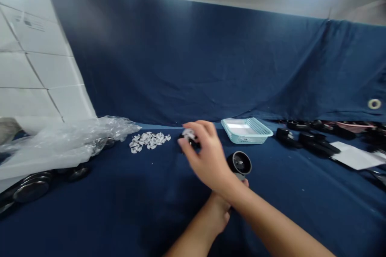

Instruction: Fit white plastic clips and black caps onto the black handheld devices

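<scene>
My left hand [223, 213], mostly hidden under my right wrist, is closed around the grey handle of a black round-barrelled housing [239, 162]. The housing looks like a hair dryer body; its open round end faces me and parts show inside. Crossing over it, my right hand [205, 152] reaches left, with thumb and fingers curled about a small grey-white and black part [189, 134]. That part is blurred and partly covered by the fingers. Left of it lies a loose pile of small white plastic pieces [149, 140] on the dark blue cloth [135, 209].
A light blue basket [247, 139] with white content stands behind the housing. Black parts [313, 142] and a white sheet [357, 155] lie at right. At left, clear plastic wrap [69, 140] covers black round parts [33, 186]. A blue curtain [181, 56] hangs behind.
</scene>
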